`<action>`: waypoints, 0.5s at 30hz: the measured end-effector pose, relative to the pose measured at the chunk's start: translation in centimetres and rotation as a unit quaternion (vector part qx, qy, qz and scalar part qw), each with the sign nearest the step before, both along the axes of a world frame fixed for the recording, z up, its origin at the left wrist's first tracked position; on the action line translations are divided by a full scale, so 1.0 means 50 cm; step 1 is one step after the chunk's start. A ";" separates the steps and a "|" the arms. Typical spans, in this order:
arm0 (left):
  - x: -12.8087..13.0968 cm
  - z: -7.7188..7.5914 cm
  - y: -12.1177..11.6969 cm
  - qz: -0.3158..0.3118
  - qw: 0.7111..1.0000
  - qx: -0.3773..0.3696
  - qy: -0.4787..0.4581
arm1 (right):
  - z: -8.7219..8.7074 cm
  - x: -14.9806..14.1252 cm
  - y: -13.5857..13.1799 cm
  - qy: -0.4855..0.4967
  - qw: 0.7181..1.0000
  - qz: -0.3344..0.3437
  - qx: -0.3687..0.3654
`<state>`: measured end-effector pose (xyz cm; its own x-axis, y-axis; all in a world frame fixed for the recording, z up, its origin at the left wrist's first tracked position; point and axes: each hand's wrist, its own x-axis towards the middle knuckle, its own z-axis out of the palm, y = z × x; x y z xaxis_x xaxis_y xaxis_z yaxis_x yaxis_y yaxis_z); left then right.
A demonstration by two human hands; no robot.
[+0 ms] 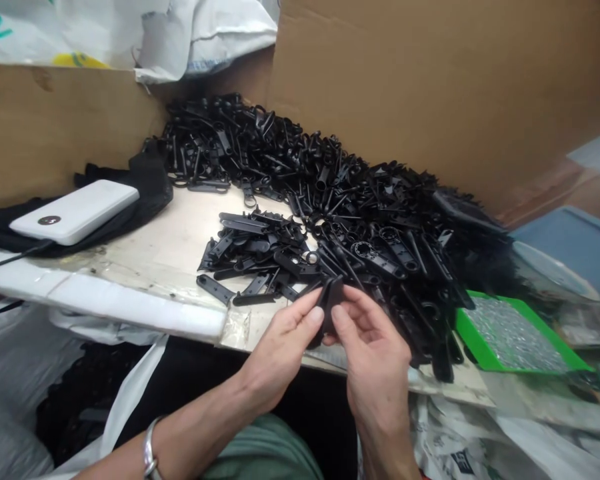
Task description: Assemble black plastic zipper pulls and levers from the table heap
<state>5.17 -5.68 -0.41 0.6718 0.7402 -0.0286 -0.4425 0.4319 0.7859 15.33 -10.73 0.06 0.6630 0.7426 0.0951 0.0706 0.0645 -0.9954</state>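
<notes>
Along the back edge of your desk (180, 233), a large pile of black plastic parts (290, 157) lies against a tall cardboard panel (430, 87) and spreads forward on the right to the front edge. A smaller heap (260, 243) of similar parts sits nearer the middle of the front edge, just beyond your hands. Toward the left end, a white power bank (75, 212) rests on a black cloth (153, 177), its dark cable (15, 259) running out to the left. A pale padded strip (135, 308) lines the left stretch of the front edge. By the front right corner, a green tray (573, 358) holds many small shiny pieces (513, 333), with a blue container (570, 243) behind it. The pile crowds the space beyond your right hand (377, 347) and to its right.

Your 2 hands meet at the front edge, fingertips close together. Your left hand (280, 347) comes in from the lower left, a silver bracelet (150, 450) on that wrist; your right rises from below. Both are grasping a black piece (333, 300) between thumbs and fingers, upright in front of the smaller heap. You cannot tell whether it is 1 part or 2 pressed together.
</notes>
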 end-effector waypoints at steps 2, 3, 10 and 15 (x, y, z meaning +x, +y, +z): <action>0.001 -0.005 -0.001 0.007 1.000 0.006 0.008 | -0.004 0.002 0.000 0.006 1.000 0.009 -0.013; 0.001 -0.008 -0.002 0.010 1.000 0.009 0.014 | -0.005 0.003 0.001 0.014 1.000 0.018 -0.018; 0.000 -0.023 0.006 0.043 0.992 0.095 0.065 | -0.002 0.013 0.001 -0.025 0.996 0.081 -0.030; -0.012 -0.010 0.011 0.030 0.982 0.163 0.095 | 0.005 0.014 -0.002 0.009 0.995 0.094 -0.020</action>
